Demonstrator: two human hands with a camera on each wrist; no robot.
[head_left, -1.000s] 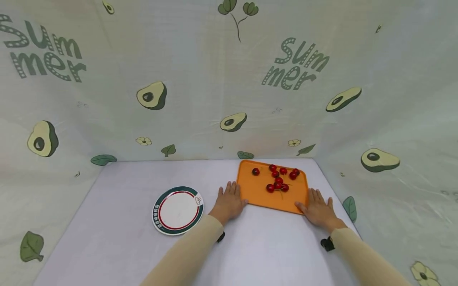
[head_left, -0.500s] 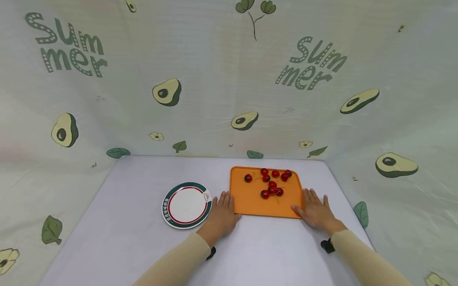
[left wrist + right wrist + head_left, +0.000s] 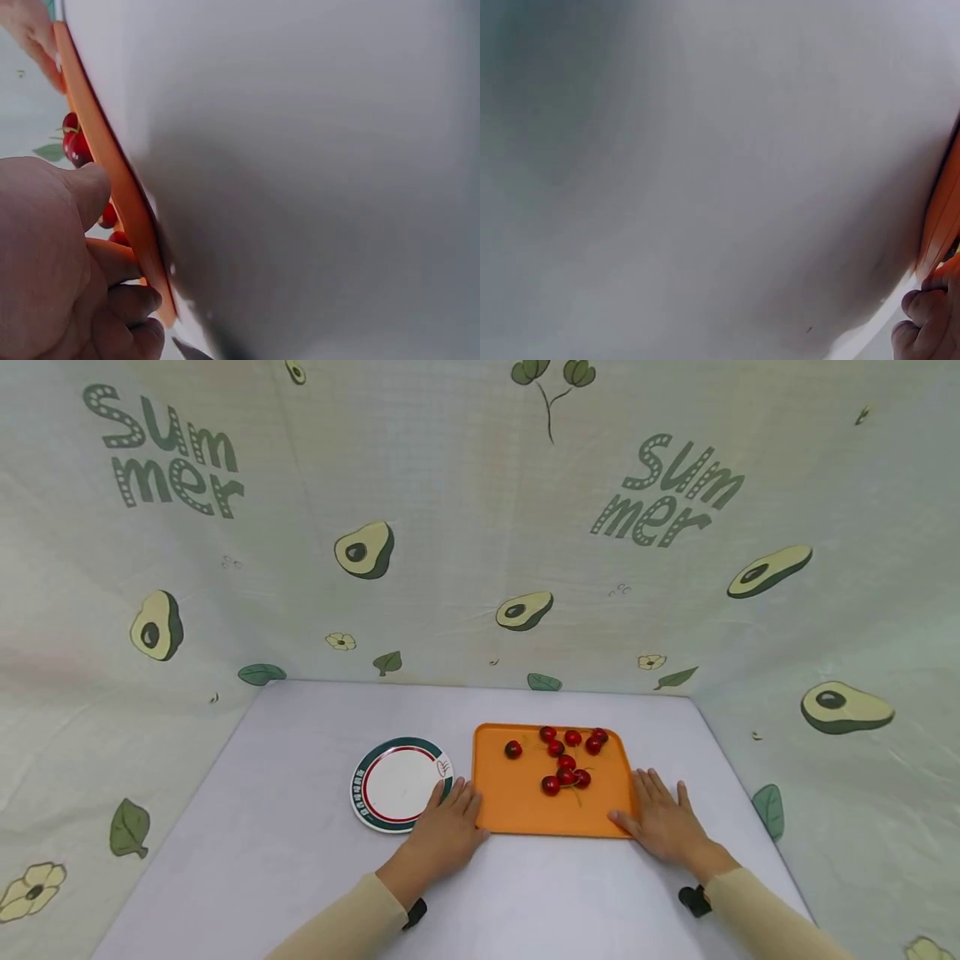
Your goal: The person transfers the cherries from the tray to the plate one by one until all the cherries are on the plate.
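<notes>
- Across the head view: white table (image 3: pixel 540 902), backdrop (image 3: pixel 450 477) lettered "Summer" (image 3: pixel 171 453) at ten and two o'clock.
- Orange tray (image 3: pixel 510 797) with cherries (image 3: pixel 566 762), five o'clock; left hand (image 3: pixel 446 835) and right hand (image 3: pixel 662 818), fingers straight, touch its nine- and three-o'clock edges.
- Plate (image 3: pixel 401 783), seven o'clock, its rim lettering (image 3: pixel 359 789) too small to read.
- Left wrist view: tray at nine o'clock, thumb (image 3: pixel 90 191) at its rim.
- Right wrist view: tray at three o'clock.

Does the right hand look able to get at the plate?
Probably not without reaching across: the right hand is at the right side of the orange tray, which, with the left hand, lies between it and the plate.
</notes>
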